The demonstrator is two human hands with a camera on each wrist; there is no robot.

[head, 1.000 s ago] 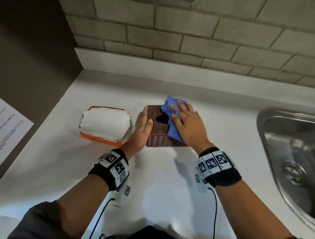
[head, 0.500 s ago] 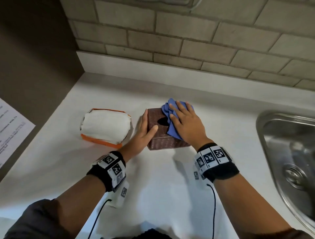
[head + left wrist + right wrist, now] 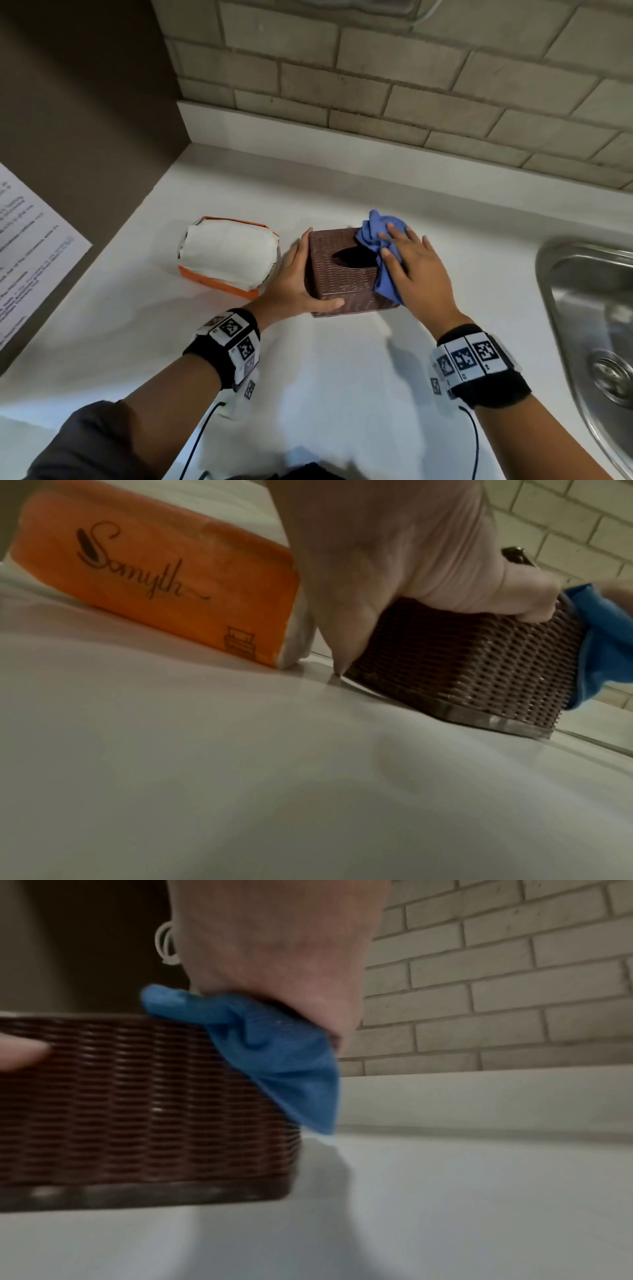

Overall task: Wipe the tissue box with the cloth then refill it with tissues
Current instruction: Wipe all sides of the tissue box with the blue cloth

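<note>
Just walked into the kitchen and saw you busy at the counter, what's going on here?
A person is wiping a brown woven tissue box on the white counter. The right hand presses a blue cloth flat onto the box's top right edge, while the left hand grips its left side to steady it. The orange pack of tissues lies untouched to the left, so refilling has not begun.

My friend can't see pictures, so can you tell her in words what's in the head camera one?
The right hand presses a blue cloth onto a brown woven tissue box, while the left hand grips the box's left side. An orange pack of white tissues lies left of the box on a white counter, with a steel sink at right.
</note>
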